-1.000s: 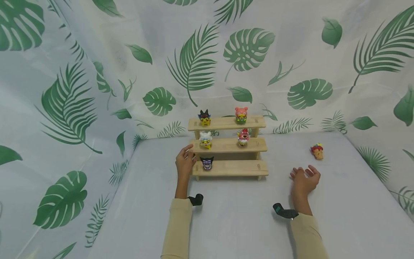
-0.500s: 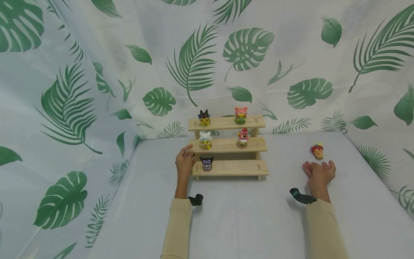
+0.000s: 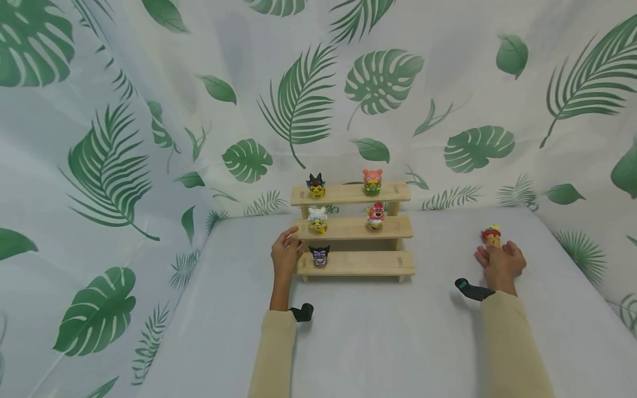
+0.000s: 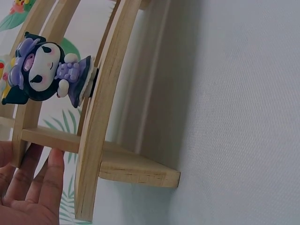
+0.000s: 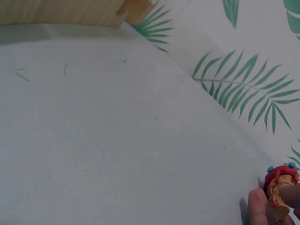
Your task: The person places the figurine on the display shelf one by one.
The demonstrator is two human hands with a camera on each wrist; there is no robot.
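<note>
My left hand (image 3: 285, 251) grips the left end of a three-tier wooden display stand (image 3: 363, 263). In the left wrist view its fingers (image 4: 49, 185) reach under the middle board, with part of the thumb at the board's other side. Close by, a purple-and-black toy figurine (image 4: 44, 70) stands on the lowest board. At the right of the table, my right hand (image 3: 502, 264) pinches a tan toy figurine with a red top (image 3: 491, 236), which appears to lie on the table. The right wrist view catches the fingers around that figurine only at its lower corner.
The top board bears a black-eared figurine (image 3: 316, 186) and a pink one (image 3: 372, 182). On the middle board stand a white-topped figurine (image 3: 317, 220) and a red-and-pink one (image 3: 376, 216). Leaf-print curtain (image 3: 378, 27) encloses the white table (image 3: 378, 342).
My right hand has moved right and forward to the tan figurine and taken hold of it. The left hand stays at the stand. The head view has tilted slightly.
</note>
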